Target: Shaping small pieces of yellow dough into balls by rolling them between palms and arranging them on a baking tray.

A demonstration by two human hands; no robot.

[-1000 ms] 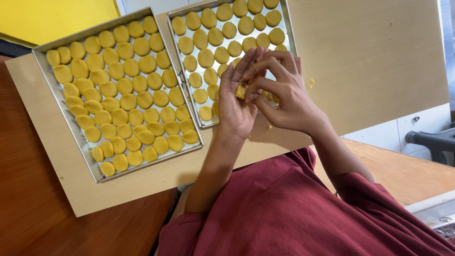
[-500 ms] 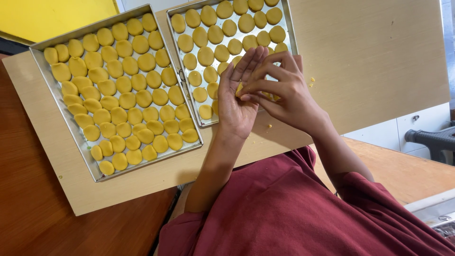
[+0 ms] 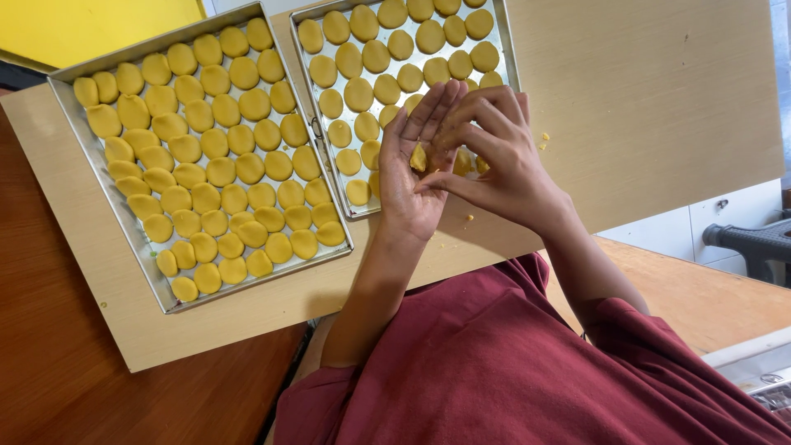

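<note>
A: Over the right tray (image 3: 504, 49), left hand (image 3: 416, 177) lies flat and open as a backing; right hand (image 3: 494, 161) pinches a yellow dough piece (image 3: 419, 156) against its palm.

B: Why there?

A: Probably so crumbs fall in the tray. Left tray (image 3: 99, 177) looks full, untouched.

Even, bright daylight across the scene; no hard glare. My hands cast a soft shadow onto the pale worktop (image 3: 659, 99) just below my wrists, and my forearm darkens the board's near edge. The metal trays (image 3: 91, 148) show a dull sheen. Focus is sharp throughout, with slight wide-angle tilt at the edges.
</note>
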